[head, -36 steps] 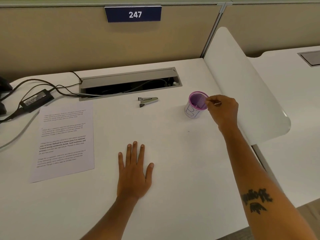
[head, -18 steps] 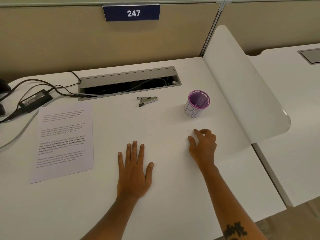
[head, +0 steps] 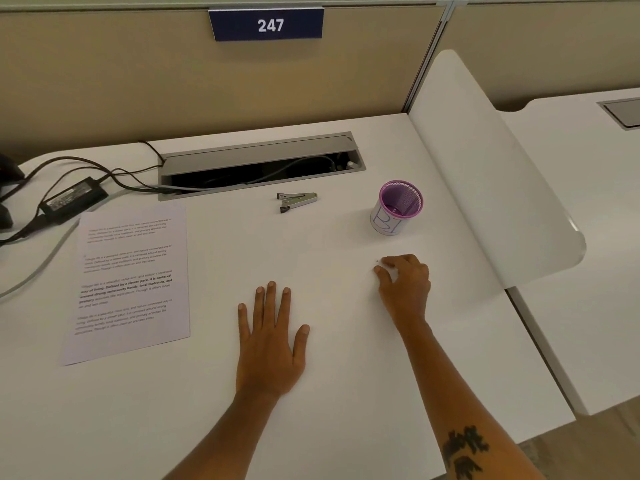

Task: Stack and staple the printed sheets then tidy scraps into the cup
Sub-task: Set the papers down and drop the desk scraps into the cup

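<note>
Right hand [head: 405, 289] is pinching at a tiny speck [head: 376, 261] on the desk [head: 346, 393] while the left hand [head: 272, 341] is resting flat, fingers spread and holding nothing.

A second ago the right hand was up at the rim of the purple mesh cup [head: 397, 207] in the upper right of the frame; now it is sitting lower, right of centre, thumb and forefinger narrowed close to the dark speck, though whether they are gripping it is too small to tell. That suggests one scrap is already in the cup and another is being collected. The printed sheets [head: 130, 282] are lying at left as one squared stack, with the small stapler [head: 298, 201] at upper centre, untouched.
</note>
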`<state>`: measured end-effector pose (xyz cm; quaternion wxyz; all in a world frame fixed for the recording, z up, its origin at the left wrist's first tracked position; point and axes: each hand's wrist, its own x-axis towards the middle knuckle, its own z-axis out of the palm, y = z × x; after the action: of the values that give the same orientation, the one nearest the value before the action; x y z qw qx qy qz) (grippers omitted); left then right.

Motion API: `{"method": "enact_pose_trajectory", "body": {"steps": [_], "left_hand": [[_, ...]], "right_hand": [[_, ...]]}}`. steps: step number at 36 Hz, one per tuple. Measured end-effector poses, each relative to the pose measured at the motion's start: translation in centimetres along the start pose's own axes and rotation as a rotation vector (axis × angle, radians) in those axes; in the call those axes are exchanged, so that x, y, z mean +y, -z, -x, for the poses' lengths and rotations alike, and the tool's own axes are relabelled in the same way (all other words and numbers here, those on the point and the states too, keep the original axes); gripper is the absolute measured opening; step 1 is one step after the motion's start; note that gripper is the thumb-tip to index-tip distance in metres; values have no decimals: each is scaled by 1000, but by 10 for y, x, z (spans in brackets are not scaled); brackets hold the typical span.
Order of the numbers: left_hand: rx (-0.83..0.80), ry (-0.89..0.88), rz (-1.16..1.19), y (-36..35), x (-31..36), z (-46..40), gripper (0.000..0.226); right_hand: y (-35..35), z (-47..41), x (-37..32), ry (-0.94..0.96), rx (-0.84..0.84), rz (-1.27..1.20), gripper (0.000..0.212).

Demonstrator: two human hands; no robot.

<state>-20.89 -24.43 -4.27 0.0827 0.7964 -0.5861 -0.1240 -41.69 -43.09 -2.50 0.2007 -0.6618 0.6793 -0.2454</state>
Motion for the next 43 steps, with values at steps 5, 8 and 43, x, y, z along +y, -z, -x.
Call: {"method": "enact_pose_trajectory", "body": {"steps": [5, 8, 43], "left_hand": [[-4, 1, -8, 1, 1, 0, 75], [1, -1, 4, 1, 1, 0, 75], [4, 2, 23, 2, 1, 1, 74]], "right_hand": [[-5, -5, -5, -33, 27, -25, 11], [-8, -6, -12, -48, 47, -22, 9], [-5, -21, -33, 97, -204, 370, 10]]}}
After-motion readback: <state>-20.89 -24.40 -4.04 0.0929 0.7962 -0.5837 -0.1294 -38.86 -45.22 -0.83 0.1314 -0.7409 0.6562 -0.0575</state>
